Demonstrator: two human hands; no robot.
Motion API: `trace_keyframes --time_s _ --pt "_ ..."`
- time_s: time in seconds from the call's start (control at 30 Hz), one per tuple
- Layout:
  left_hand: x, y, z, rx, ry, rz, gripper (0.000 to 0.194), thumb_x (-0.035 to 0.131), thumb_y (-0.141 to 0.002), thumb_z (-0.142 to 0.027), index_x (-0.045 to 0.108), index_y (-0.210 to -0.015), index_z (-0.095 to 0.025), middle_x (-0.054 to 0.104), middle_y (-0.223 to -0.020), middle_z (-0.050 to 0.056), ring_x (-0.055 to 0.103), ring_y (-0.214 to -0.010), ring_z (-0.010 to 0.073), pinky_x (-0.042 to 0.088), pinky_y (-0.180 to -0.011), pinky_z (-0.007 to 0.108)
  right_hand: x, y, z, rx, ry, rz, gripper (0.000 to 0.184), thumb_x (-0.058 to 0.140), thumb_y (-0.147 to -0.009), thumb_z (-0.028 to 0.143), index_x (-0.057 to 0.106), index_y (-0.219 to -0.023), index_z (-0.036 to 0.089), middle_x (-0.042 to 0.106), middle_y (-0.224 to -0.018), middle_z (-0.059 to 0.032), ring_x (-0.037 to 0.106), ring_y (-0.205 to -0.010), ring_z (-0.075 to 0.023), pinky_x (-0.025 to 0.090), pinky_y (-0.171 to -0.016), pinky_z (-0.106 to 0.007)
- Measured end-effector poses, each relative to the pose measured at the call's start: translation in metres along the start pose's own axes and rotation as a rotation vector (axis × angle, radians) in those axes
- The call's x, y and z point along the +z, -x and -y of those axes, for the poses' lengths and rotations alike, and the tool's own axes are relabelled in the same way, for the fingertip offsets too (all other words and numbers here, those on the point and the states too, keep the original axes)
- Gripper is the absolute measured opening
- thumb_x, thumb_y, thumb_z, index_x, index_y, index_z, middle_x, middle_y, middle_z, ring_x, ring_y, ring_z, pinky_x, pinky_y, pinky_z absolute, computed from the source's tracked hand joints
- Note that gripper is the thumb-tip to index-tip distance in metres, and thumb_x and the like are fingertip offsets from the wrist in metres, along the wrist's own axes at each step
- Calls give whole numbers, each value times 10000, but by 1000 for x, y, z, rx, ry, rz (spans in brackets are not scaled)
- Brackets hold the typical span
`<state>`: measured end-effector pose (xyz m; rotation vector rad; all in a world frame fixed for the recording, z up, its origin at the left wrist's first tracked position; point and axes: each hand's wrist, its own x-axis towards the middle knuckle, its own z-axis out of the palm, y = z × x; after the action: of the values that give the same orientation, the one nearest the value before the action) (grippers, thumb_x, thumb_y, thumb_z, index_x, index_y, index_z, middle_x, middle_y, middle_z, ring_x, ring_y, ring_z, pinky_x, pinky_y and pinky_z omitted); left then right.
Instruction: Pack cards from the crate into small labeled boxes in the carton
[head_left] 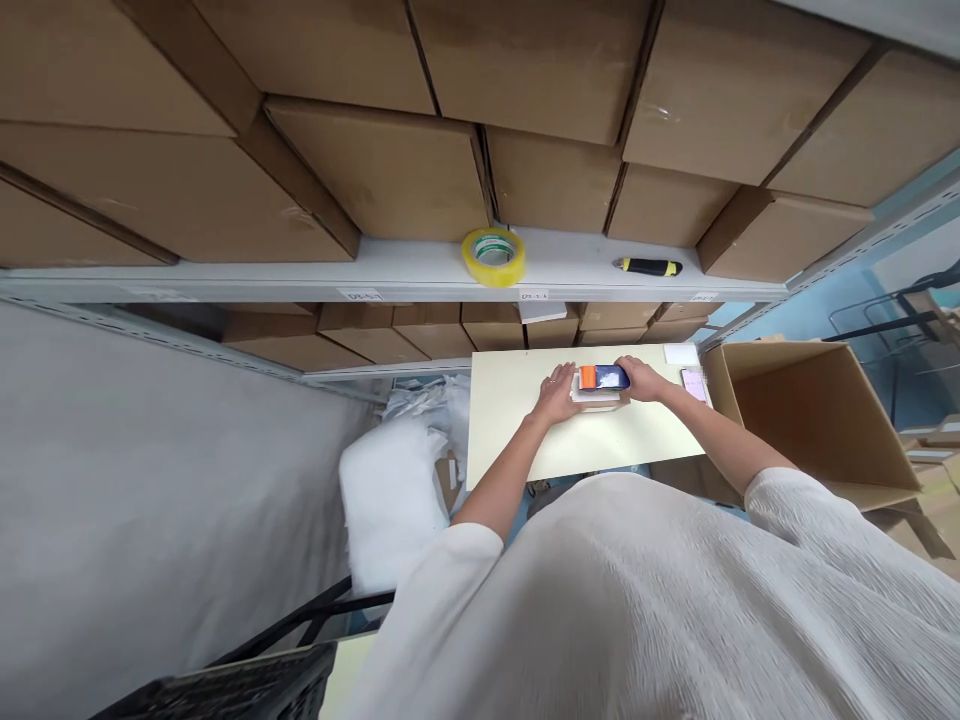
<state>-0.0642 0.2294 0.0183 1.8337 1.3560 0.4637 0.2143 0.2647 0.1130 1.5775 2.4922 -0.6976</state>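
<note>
On the pale yellow table [517, 430] lies a small cardboard box [600, 407] with a white label-like patch [596, 395] on top. My left hand [556, 395] grips the left side of this box, its fingers pointing away from me. A dark blue and orange block-shaped object [602, 377], perhaps a handheld tool, is over the top of the box. My right hand [641, 380] is closed around its right end. Its exact kind is too small to make out, and its underside is hidden.
A yellow tape roll [493, 257] and a black-and-yellow utility knife [649, 267] lie on the shelf [420, 265] ahead, before stacked cartons [382, 170]. A phone [694, 385] and white paper [680, 354] are at the table's right. An open carton [817, 410] stands beyond; white packing material [390, 500] is left.
</note>
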Motion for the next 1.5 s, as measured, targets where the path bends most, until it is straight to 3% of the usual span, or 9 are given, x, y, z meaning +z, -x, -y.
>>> trace_keyframes --time_s 0.13,0.27,0.43,0.53,0.8,0.97,1.3,1.5 --pt "-2 -3 1 -22 -125 74 1193 893 -811 -339 216 -1791 -268 287 -1852 180 157 -1751 376 181 -1380 583 2 1 -1 -38 -76 -18 488 732 -812 196 597 -1280 230 704 -1287 -117 658 -1147 -294 514 -922 -347" --pt "-3 -6 3 -55 -206 106 1185 895 -820 -379 227 -1790 -258 291 -1847 199 175 -1747 373 165 -1385 597 -6 -1 -1 -14 42 69 488 796 -812 231 615 -1264 252 750 -1233 -98 701 -1027 -288 484 -852 -337" --pt "-3 -9 1 -85 -277 132 1177 897 -811 -366 244 -1784 -253 277 -1852 193 182 -1746 382 57 -1405 626 -12 4 -12 -14 148 102 389 771 -882 258 612 -1236 245 770 -1196 -127 718 -993 -306 457 -911 -384" --pt "-4 -10 1 -90 -293 136 1158 893 -809 -407 271 -1774 -259 281 -1852 189 180 -1744 397 37 -1405 641 -17 17 -36 5 159 102 358 758 -878 229 615 -1207 233 770 -1165 -143 714 -1010 -324 444 -926 -400" --pt "-8 -13 1 -129 -257 133 1154 934 -748 -437 342 -1729 -295 313 -1841 184 186 -1735 442 28 -1400 658 -36 66 -134 92 162 111 413 770 -793 141 644 -1175 237 760 -1149 -135 691 -1017 -328 440 -917 -391" --pt "-10 -12 -2 -148 -254 136 1125 945 -740 -491 388 -1699 -303 306 -1844 175 197 -1725 462 47 -1390 667 -31 82 -164 128 116 112 419 766 -803 135 644 -1192 232 749 -1141 -139 677 -972 -315 444 -808 -365" --pt "-10 -10 -8 -179 -241 127 1100 962 -713 -506 426 -1655 -318 330 -1829 176 346 -1655 469 175 -1365 628 -5 66 -166 146 105 148 458 739 -827 74 643 -1253 212 724 -1222 -192 683 -1081 -357 504 -801 -387" --pt "-10 -10 -14 -203 -317 172 1108 927 -771 -424 346 -1707 -305 274 -1854 166 339 -1667 442 188 -1368 576 11 38 -135 201 216 265 597 699 -877 52 576 -1446 185 697 -1318 -238 689 -1180 -377 558 -877 -419"
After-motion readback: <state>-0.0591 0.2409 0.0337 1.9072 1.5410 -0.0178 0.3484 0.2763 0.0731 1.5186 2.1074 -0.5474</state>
